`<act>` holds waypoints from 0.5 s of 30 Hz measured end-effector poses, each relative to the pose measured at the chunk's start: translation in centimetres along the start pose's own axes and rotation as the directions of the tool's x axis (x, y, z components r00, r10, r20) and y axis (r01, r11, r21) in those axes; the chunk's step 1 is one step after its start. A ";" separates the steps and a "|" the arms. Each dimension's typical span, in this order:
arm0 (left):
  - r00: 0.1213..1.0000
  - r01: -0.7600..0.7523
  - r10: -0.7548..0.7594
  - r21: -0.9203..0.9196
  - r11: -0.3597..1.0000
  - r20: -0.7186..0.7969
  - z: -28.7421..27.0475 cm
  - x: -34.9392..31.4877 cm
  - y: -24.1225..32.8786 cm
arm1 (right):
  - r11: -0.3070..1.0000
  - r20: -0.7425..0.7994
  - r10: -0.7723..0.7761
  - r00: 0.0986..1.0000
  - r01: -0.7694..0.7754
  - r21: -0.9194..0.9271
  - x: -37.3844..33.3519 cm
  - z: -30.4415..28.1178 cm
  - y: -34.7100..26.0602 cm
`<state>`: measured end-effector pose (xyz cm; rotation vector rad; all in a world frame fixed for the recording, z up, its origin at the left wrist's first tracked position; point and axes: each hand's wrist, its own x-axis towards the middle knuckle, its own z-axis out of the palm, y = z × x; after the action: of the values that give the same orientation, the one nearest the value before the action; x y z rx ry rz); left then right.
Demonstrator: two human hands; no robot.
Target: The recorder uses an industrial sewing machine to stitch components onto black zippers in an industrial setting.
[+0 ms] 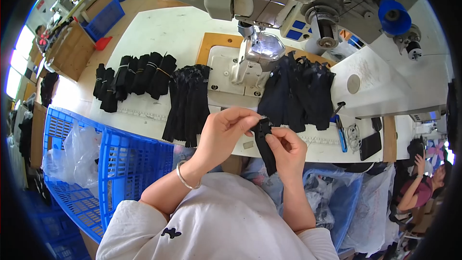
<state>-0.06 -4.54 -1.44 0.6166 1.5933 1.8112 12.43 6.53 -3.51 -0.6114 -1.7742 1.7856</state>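
A short black zipper point(266, 151) hangs in front of my chest, just off the table's near edge. My left hand point(222, 132) pinches its upper end between thumb and fingers. Lower down its side, the thumb and fingers of my right hand point(289, 150) grip it too. Beyond my hands stands a sewing machine point(250, 70) with its lamp lit over the needle area. Loose black zippers point(187, 103) lie fanned to the left of the machine bed, and another pile of zippers point(296, 96) spreads on its right.
Tied black bundles point(139, 74) sit at the table's left. Blue-handled snips point(341, 134), a coil of thin cord point(353, 137) and a flat black object point(370, 146) lie at right. Blue crates point(103, 173) stand left, a bag-filled blue bin point(344, 202) right. Another person point(416, 190) sits far right.
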 end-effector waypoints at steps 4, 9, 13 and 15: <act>0.997 -0.071 0.073 0.044 0.996 -0.036 0.4 -1.0 0.2 | 0.999 -0.012 -0.038 0.999 0.038 0.000 -0.1 0.3 -0.4; 0.998 -0.050 0.048 -0.055 0.997 -0.038 0.3 -0.9 0.2 | 1.000 -0.023 -0.018 1.000 0.018 0.011 -0.3 0.7 -0.8; 0.997 -0.073 0.067 -0.127 0.989 -0.049 0.3 -1.0 0.2 | 0.996 -0.025 -0.084 0.996 0.084 -0.003 -0.2 0.9 -0.7; 0.997 -0.066 0.061 -0.117 0.991 -0.051 0.2 -1.0 0.3 | 0.996 -0.019 -0.090 0.996 0.090 -0.014 -0.1 1.0 -0.8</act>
<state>0.69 -5.12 -1.05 0.5797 1.4996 1.9650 11.93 5.73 -2.67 -0.5438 -1.7736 1.7028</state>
